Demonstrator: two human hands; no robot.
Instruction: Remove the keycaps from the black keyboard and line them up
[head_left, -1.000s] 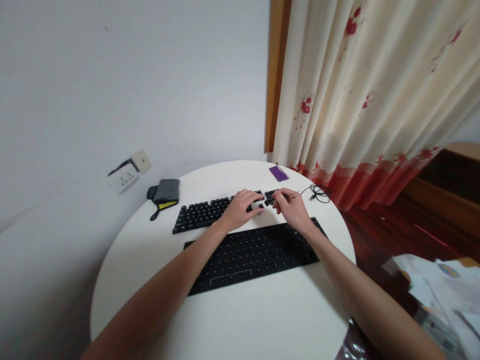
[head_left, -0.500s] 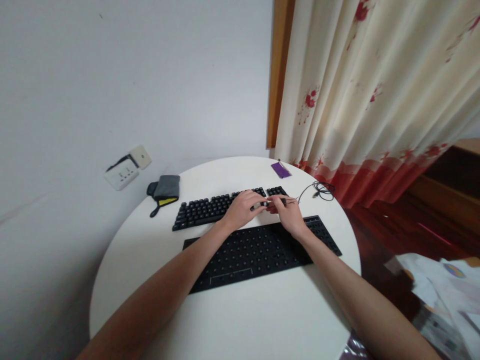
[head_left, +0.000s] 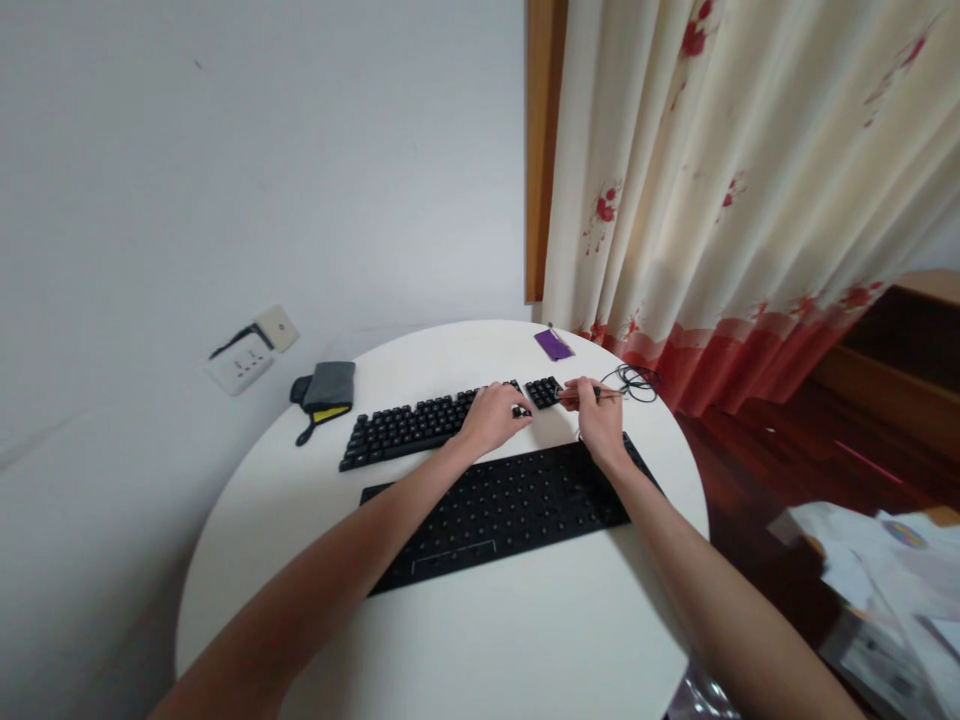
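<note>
My left hand [head_left: 491,418] rests at the right end of a block of loose black keycaps [head_left: 409,428], thumb and fingers curled around a small dark keycap [head_left: 520,411]. In my right hand [head_left: 596,415] a slim pen-like tool [head_left: 611,392] is gripped, its tip pointing left toward the number-pad keycaps [head_left: 543,392]. Whether it is a brush or tweezers I cannot make out. Nearer to me lies a black keyboard base [head_left: 517,505] without keycaps, its key posts bare. My forearms cover part of it.
A round white table [head_left: 480,640] holds everything. At the back left lies a grey pouch [head_left: 332,385]; a purple card-like piece [head_left: 553,345] is at the back. A coiled black cable [head_left: 634,382] lies at right, near the curtain [head_left: 645,180]. Papers [head_left: 877,570] lie off to the right.
My hands were together over the keycaps and have parted. The right has moved right with the slim tool, uncovering the number-pad keycaps; the left stays near the same spot.
</note>
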